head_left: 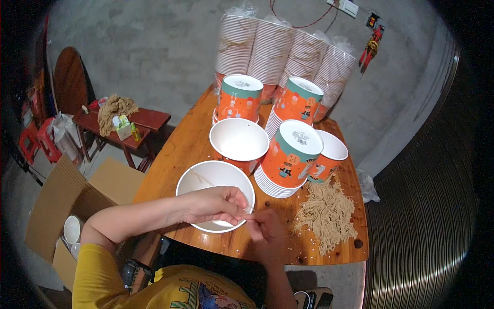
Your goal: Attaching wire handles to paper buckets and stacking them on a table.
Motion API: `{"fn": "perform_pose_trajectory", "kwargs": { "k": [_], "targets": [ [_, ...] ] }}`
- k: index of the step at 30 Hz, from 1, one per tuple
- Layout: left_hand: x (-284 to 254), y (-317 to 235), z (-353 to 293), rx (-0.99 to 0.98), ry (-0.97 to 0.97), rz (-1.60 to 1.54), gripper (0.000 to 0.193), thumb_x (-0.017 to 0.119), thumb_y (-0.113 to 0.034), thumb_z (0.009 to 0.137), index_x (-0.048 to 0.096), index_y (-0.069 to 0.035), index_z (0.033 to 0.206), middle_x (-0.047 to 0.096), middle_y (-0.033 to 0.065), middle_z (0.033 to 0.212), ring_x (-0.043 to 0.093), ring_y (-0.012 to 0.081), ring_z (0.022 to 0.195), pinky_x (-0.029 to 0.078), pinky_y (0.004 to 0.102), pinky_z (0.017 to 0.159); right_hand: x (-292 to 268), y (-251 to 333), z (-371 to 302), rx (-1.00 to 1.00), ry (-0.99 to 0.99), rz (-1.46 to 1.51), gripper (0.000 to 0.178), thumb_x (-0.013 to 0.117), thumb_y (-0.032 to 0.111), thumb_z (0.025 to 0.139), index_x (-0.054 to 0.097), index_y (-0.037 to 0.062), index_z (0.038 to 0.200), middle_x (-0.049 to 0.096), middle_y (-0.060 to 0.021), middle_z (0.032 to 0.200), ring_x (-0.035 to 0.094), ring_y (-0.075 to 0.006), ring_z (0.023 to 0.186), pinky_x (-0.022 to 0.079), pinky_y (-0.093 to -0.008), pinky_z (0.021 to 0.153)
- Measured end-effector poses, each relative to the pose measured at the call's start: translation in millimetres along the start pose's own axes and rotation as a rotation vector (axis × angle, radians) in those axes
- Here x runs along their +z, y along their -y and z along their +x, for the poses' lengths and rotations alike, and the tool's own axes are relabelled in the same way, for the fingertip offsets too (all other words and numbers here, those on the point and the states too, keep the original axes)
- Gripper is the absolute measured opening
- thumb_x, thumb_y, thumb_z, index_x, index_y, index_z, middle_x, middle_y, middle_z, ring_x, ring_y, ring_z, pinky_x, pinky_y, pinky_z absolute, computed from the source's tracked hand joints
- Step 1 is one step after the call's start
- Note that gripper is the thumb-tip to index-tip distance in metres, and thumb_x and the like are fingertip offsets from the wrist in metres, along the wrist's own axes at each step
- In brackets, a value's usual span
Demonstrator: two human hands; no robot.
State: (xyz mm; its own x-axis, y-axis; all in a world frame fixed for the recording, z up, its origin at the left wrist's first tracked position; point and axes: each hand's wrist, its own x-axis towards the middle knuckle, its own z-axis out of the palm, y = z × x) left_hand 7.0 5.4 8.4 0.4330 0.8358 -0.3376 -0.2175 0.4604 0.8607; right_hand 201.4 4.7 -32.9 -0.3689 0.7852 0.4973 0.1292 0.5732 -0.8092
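Note:
Over the near white paper bucket [187, 178], my left hand [222, 205] and my right hand [263, 229] meet at their fingertips. Both are closed in a pinch on a thin beige string [201, 177], which crosses the far side of the bucket and runs behind my left hand. Motion and my fingers hide its exact end. The bucket stands upright, open side up. Just beyond it is another open white bucket [239, 139] with an orange outside. To the right, a heap of cut beige strings [327, 216] lies on the wooden table [175, 226].
Upside-down orange buckets [290, 157] stand stacked behind my hands, with a smaller orange cup [333, 149] beside them. Tall bagged stacks of buckets [270, 49] line the table's back. A cardboard box [56, 206] sits at left, and a red bench [152, 119] stands beyond it.

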Motion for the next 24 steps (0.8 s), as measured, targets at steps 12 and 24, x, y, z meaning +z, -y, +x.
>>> {"fn": "perform_pose_trajectory", "kwargs": {
  "k": [12,24],
  "targets": [
    [-3,8,1,0.040,0.036,0.016,0.016,0.058,0.000,0.086,0.051,-0.003,0.100,0.057,0.0037,0.091,0.058,0.0102,0.079,0.050,0.0211,0.071,0,-15,-4,0.283,-0.016,0.328,0.010,0.054,0.006,0.090,0.057,0.0022,0.098,0.056,-0.0014,0.083,0.052,-0.0077,0.072,0.043,-0.0215,0.069],
    [-1,6,-2,0.291,0.023,0.345,0.012,0.055,-0.007,0.091,0.049,-0.002,0.099,0.053,0.0014,0.087,0.054,0.0088,0.076,0.048,0.0227,0.071,-4,-11,-2,0.216,-0.055,0.161,0.015,0.061,0.003,0.085,0.058,0.0043,0.099,0.056,-0.0002,0.083,0.052,-0.0073,0.071,0.043,-0.0215,0.063]
  ]
}}
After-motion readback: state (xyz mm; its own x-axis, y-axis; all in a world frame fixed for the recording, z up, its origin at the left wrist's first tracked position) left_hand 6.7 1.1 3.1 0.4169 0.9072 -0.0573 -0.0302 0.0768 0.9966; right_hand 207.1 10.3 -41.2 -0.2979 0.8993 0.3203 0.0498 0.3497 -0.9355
